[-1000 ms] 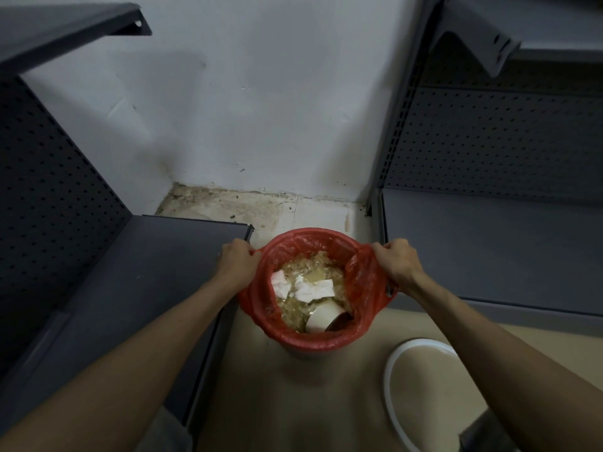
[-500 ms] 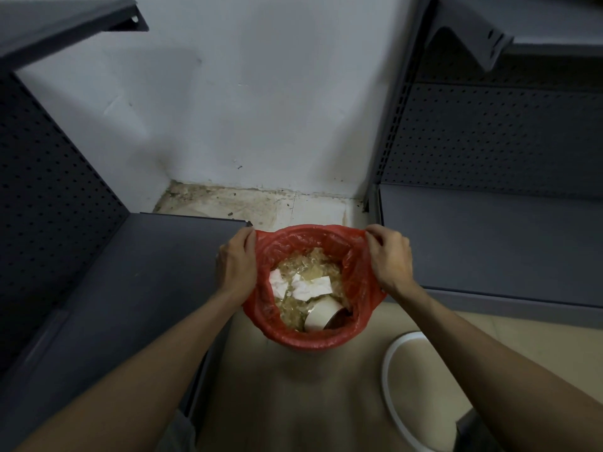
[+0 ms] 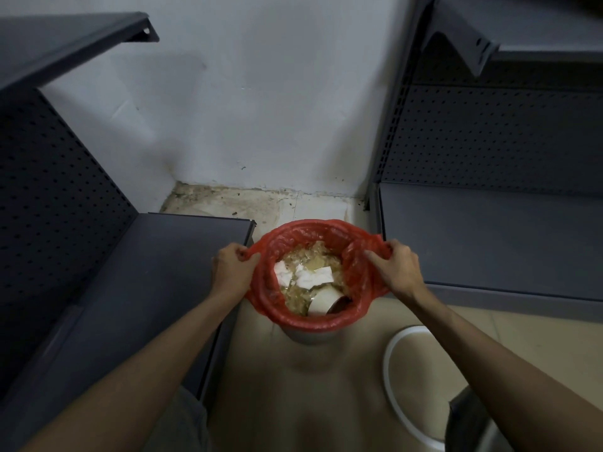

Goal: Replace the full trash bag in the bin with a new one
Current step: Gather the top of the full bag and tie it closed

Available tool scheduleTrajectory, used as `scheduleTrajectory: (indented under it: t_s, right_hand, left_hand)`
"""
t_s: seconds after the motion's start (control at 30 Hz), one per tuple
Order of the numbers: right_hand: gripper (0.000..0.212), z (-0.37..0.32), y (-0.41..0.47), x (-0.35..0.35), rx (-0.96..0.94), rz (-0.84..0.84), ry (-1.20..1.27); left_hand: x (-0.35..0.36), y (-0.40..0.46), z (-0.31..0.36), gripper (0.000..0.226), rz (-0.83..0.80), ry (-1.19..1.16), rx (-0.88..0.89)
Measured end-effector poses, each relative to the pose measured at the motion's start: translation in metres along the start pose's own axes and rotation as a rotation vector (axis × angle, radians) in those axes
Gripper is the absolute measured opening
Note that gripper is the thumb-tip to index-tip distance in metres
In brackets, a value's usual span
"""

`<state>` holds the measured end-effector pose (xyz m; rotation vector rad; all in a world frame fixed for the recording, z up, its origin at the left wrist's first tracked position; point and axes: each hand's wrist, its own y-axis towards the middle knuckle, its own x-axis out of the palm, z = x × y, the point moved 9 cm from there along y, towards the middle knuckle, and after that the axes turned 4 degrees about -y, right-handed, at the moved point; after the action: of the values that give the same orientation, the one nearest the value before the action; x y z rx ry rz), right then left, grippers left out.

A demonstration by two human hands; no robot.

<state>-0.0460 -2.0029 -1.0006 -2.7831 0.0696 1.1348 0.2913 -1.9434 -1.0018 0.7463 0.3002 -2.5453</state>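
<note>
A red trash bag lines a small grey bin standing on the floor between two shelf units. Inside lie crumpled clear wrap, white paper scraps and a paper cup on its side. My left hand pinches the bag's left edge, pulled outward off the rim. My right hand grips the bag's right edge, also stretched outward. Most of the bin is hidden under the bag.
A white ring lies on the floor to the right of the bin. Dark grey perforated shelving flanks both sides, with a base shelf on the left and another on the right. A white wall and dirty floor corner lie behind.
Both hands have moved apart from the bag's top rim, each now holding a stretched-out edge at the sides. The bag's mouth is pulled wider.
</note>
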Motion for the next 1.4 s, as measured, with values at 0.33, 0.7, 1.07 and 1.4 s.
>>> scheduleTrajectory:
  t_s: [0.33, 0.7, 1.07, 1.4]
  right_hand:
    - [0.03, 0.017, -0.031, -0.014, 0.04, 0.017, 0.206]
    - [0.035, -0.025, -0.026, -0.013, -0.008, 0.047, 0.238]
    - [0.04, -0.049, -0.008, -0.015, -0.028, -0.046, -0.086]
    - [0.038, -0.089, -0.006, -0.03, -0.146, 0.136, 0.143]
  left_hand:
    - [-0.017, -0.022, -0.016, 0.017, -0.003, -0.146, -0.064]
    - [-0.007, -0.019, 0.028, 0.019, -0.018, -0.245, -0.121]
    - [-0.015, -0.002, 0.051, 0.04, -0.155, 0.209, 0.023]
    - [-0.033, 0.0, 0.084, 0.039, 0.072, 0.0, 0.177]
